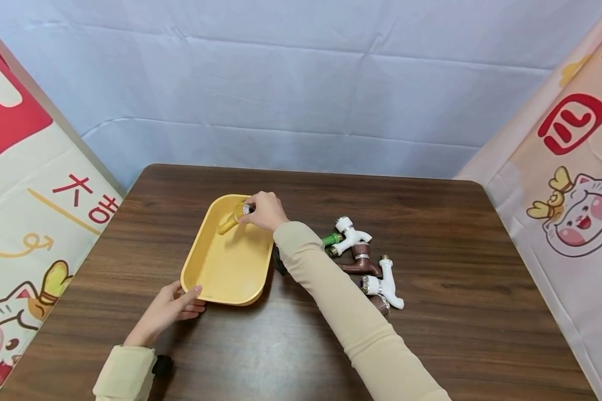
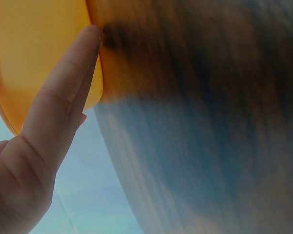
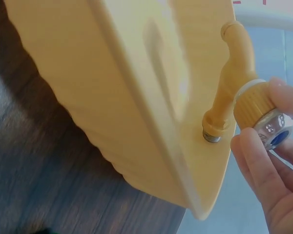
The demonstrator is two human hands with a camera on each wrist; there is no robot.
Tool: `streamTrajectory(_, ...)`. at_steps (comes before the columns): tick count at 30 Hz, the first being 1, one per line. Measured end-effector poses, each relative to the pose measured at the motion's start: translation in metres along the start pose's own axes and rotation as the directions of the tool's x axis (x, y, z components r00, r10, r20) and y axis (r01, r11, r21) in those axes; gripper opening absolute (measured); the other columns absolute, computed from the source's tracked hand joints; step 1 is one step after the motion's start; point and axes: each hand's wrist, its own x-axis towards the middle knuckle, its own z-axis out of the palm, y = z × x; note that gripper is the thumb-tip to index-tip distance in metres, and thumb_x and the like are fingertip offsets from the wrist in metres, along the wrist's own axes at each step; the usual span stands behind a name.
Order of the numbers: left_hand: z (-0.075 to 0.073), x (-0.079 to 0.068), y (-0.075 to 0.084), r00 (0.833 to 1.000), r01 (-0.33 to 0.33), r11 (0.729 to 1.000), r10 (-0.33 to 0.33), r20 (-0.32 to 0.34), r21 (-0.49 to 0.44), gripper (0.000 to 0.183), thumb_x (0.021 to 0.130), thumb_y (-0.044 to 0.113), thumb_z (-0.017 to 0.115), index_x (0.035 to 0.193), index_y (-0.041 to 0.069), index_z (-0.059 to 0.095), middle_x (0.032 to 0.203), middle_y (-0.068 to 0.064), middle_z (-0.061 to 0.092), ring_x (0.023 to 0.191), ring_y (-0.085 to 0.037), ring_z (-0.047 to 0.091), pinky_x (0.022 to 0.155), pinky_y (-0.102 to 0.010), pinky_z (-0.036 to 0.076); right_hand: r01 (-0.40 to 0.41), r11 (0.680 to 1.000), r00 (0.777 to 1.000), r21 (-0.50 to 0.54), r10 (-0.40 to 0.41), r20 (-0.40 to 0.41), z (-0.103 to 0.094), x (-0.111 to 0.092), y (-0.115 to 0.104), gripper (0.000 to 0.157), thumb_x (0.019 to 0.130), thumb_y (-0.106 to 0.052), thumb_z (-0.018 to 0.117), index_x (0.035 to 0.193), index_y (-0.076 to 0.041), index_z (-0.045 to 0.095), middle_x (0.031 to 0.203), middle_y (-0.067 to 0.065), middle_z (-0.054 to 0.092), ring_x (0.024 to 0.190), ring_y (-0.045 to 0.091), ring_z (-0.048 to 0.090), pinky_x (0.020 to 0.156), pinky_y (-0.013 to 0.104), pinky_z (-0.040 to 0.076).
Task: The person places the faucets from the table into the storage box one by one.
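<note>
Pale blue cloth (image 1: 281,83) is hanging behind the dark bench (image 1: 461,256). Yellow tray (image 1: 226,273) is sitting left of centre; assorted taps (image 1: 363,263) are lying to its right, probably for easy reach. Left hand (image 1: 169,309) is gripping the tray's near-left corner, seemingly steadying it. Right hand (image 1: 267,211) is pinching yellow tap (image 1: 229,224) by its knob, body extending left over the tray's far end.

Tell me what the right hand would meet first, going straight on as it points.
Likely the inside of the yellow tray, with the yellow tap in the right hand leading; whether wall or floor comes first is unclear.
</note>
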Motion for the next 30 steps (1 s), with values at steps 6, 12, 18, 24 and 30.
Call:
streamTrajectory(6, -0.001, 0.002, 0.000, 1.000, 0.001, 1.000, -0.001, -0.001, -0.003, 0.050, 0.095, 0.027, 0.051, 0.121, -0.013, 0.037, 0.093, -0.024, 0.064, 0.084, -0.030, 0.064, 0.071, -0.037, 0.054, -0.010, 1.000, 1.000, -0.024, 0.010, 0.002, 0.003, 0.001, -0.003, 0.024, 0.074, -0.026, 0.077, 0.091, -0.011, 0.071, 0.079, -0.002, 0.064, 0.074, 0.013, 0.052, 0.065, 0.021, 0.042)
streamTrajectory(12, -0.001, 0.003, 0.000, 1.000, 0.003, 1.000, -0.003, 0.003, -0.007, 0.049, 0.095, 0.026, 0.050, 0.122, -0.012, 0.036, 0.094, -0.025, 0.063, 0.083, -0.030, 0.064, 0.071, -0.036, 0.054, -0.034, 0.999, 0.999, -0.020, 0.034, 0.002, 0.007, 0.003, -0.004, 0.019, 0.074, -0.025, 0.077, 0.085, -0.011, 0.070, 0.075, -0.003, 0.062, 0.071, 0.014, 0.051, 0.061, 0.021, 0.041)
streamTrajectory(18, -0.002, 0.002, 0.001, 1.000, 0.006, 1.000, -0.006, 0.016, -0.002, 0.052, 0.095, 0.028, 0.050, 0.124, -0.012, 0.035, 0.095, -0.024, 0.063, 0.084, -0.030, 0.064, 0.072, -0.037, 0.054, -0.039, 0.998, 0.999, -0.051, 0.038, -0.017, 0.013, 0.006, -0.006, 0.016, 0.073, -0.026, 0.077, 0.080, -0.012, 0.070, 0.069, -0.004, 0.062, 0.068, 0.013, 0.050, 0.058, 0.020, 0.040)
streamTrajectory(24, -0.003, 0.003, 0.000, 1.000, 0.008, 1.000, -0.008, 0.009, -0.005, 0.049, 0.095, 0.026, 0.051, 0.122, -0.012, 0.037, 0.095, -0.024, 0.063, 0.083, -0.030, 0.064, 0.072, -0.037, 0.054, -0.028, 0.998, 0.999, -0.061, 0.026, -0.044, 0.019, 0.008, -0.007, 0.015, 0.073, -0.025, 0.077, 0.074, -0.012, 0.070, 0.064, -0.005, 0.060, 0.063, 0.012, 0.048, 0.053, 0.018, 0.037)
streamTrajectory(30, -0.003, 0.004, -0.001, 1.000, 0.004, 1.000, -0.004, 0.010, -0.001, 0.049, 0.095, 0.026, 0.051, 0.122, -0.012, 0.037, 0.094, -0.025, 0.063, 0.082, -0.030, 0.065, 0.071, -0.037, 0.054, -0.045, 0.996, 0.997, -0.075, 0.041, -0.065, 0.023, 0.009, -0.007, 0.018, 0.072, -0.028, 0.078, 0.077, -0.012, 0.071, 0.067, -0.005, 0.061, 0.066, 0.012, 0.050, 0.057, 0.019, 0.038)
